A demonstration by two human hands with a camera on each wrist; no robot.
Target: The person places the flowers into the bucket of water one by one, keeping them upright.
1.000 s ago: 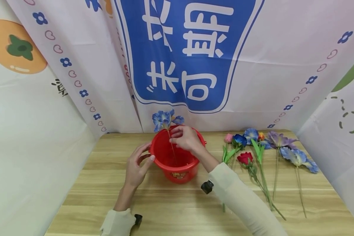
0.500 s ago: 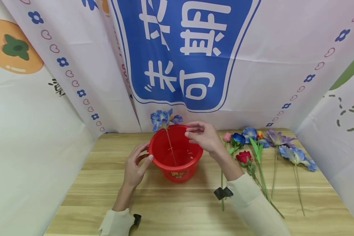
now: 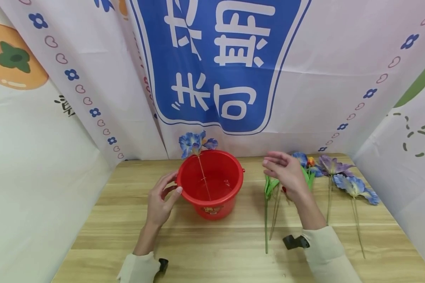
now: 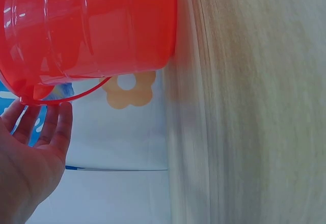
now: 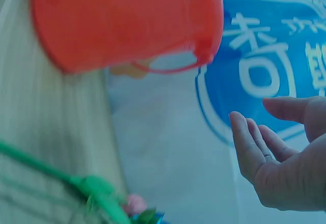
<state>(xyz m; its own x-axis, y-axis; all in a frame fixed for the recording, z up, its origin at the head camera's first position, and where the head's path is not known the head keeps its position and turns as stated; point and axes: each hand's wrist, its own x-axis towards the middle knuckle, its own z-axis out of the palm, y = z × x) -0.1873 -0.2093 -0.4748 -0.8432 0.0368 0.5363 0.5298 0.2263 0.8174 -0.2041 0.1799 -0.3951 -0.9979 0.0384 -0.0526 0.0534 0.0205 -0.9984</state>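
Right hand [image 3: 287, 173] hovered released over the loose flowers [image 3: 326, 173], stems running near-far; left hand [image 3: 161, 200], relaxed, touched the bucket [image 3: 212, 188].

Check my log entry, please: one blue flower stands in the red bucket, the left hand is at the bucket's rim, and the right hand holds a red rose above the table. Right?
Not quite. The head view shows the right hand open and holding nothing above the flowers lying on the table. The blue flower in the red bucket and the left hand at its rim are right.
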